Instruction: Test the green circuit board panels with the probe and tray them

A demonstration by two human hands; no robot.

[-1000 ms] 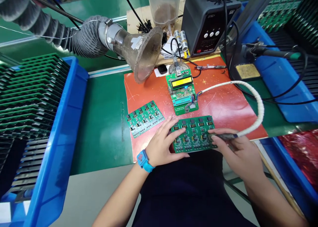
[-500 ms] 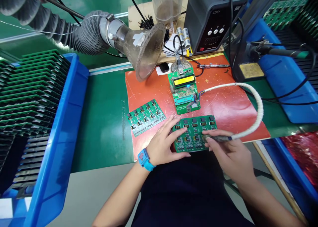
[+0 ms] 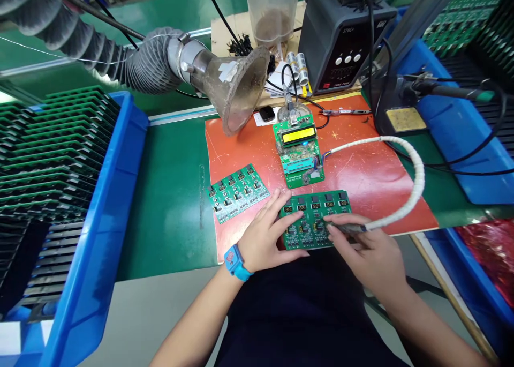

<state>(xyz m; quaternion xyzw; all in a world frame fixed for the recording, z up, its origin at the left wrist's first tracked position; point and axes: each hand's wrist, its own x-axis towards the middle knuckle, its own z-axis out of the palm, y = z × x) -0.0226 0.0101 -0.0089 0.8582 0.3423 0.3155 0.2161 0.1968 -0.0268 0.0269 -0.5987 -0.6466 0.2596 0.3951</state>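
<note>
A green circuit board panel [image 3: 311, 238] with several small digit displays lies on the orange mat in front of me. My left hand [image 3: 267, 233] rests with fingers spread over its left end. In my right hand [image 3: 367, 246] is a dark probe [image 3: 347, 227] on a white wrapped cable [image 3: 417, 174], pinched between thumb and fingers. The probe's tip is hidden by my fingers, over the right half of the panel. That cable runs to a programmer board [image 3: 299, 150] with a lit yellow screen, just behind the panel. A second circuit board panel [image 3: 237, 192] lies to the left.
A fume extraction funnel [image 3: 244, 91] hangs above the mat [image 3: 361, 169]. Blue bins [image 3: 132, 136] with stacked boards stand left and right. A soldering station [image 3: 341, 51], a sponge [image 3: 406, 119] and tweezers [image 3: 347, 112] are at the back. Red wrapped material [image 3: 488, 249] lies at right.
My right hand has moved the probe slightly left along the panel. My left hand stays spread on the board. The whole view has shifted a little.
</note>
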